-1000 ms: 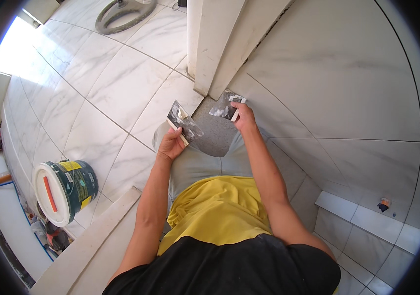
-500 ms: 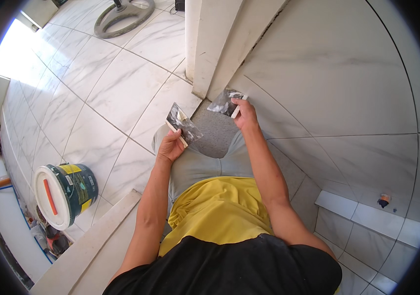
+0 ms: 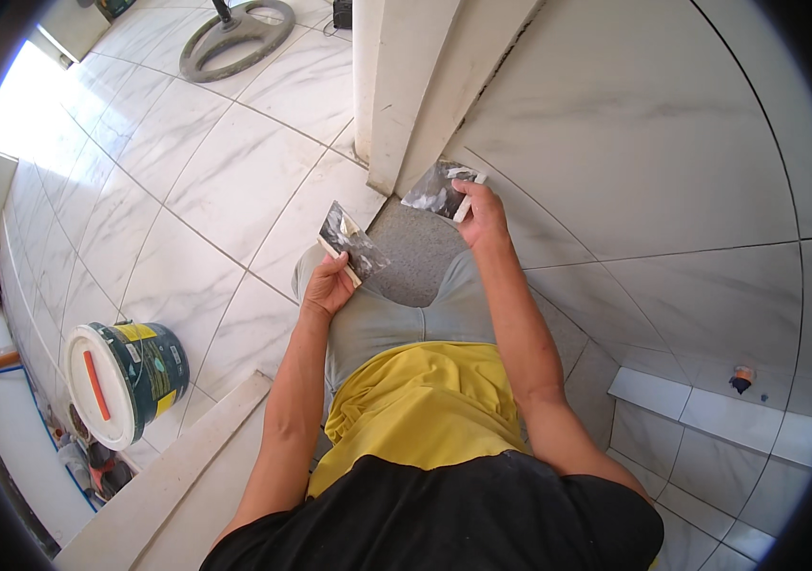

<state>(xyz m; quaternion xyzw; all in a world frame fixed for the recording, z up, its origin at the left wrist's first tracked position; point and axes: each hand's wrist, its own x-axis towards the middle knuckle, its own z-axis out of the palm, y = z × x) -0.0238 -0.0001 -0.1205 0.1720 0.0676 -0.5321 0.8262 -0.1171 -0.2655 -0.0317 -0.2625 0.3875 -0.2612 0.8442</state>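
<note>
My left hand (image 3: 330, 285) grips a flat putty knife (image 3: 353, 242) by its pale edge grip; its metal blade is smeared with white paste. In my right hand (image 3: 482, 219) is a second wide putty knife (image 3: 438, 190), also carrying white paste. This one is held near the foot of the white door frame (image 3: 406, 114), next to the tiled wall (image 3: 634, 133). The two blades are apart, above the grey rough floor patch (image 3: 415, 246) between my knees.
A dark green bucket (image 3: 160, 366) with a white lid and an orange-red strip stands at the left on marble-look tiles (image 3: 225, 181). Beyond is a round grey stand base (image 3: 237, 43). A pipe outlet (image 3: 742, 381) pokes from the right wall above a tiled ledge (image 3: 648, 395).
My right hand and its putty knife have shifted slightly right, and that blade is tilted a little differently. The left hand has hardly moved. The view has turned slightly.
</note>
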